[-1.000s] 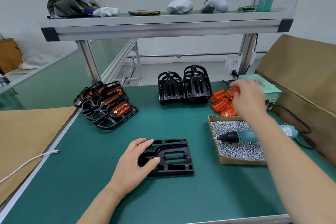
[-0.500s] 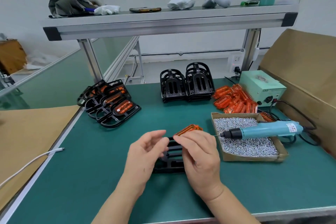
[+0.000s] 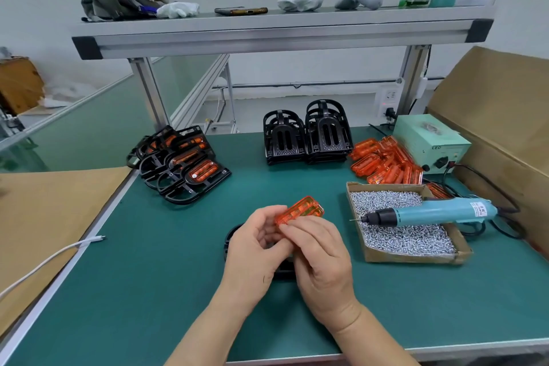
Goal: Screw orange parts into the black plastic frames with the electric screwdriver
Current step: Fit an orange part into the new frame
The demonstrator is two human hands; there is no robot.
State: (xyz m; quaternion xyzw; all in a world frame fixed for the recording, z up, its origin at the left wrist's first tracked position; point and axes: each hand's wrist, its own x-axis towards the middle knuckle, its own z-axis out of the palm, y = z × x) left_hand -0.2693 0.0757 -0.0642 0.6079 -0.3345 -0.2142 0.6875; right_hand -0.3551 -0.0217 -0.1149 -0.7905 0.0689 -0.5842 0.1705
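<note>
Head cam only. Most of the flat black plastic frame [image 3: 229, 239] is buried under the hands. All I can see is a curved bit of rim poking out left of the left hand [image 3: 255, 255], plus a dark sliver between the wrists. It's lying on the green bench top [image 3: 148, 276], and I can't tell which way it faces.

Both hands are pinching the see-through orange ribbed rectangular part [image 3: 300, 209] just above the frame. Left fingertips curl on its near-left end, and the right hand [image 3: 323, 261] has its fingers along the near edge. The part's long axis runs from near-left to far-right, and the far-right end is free. Can't say if it touches the frame.

The teal electric screwdriver [image 3: 430, 212] lies across the shallow cardboard tray [image 3: 416, 257], bit pointing left, long axis left-right. That tray is full of small silver screws [image 3: 401, 239].

Behind it is a loose pile of orange parts [image 3: 383, 162], just beside two stacks of empty black frames [image 3: 306, 137]. Far left is a fanned heap of frames with orange parts fitted [image 3: 181, 163].
</note>
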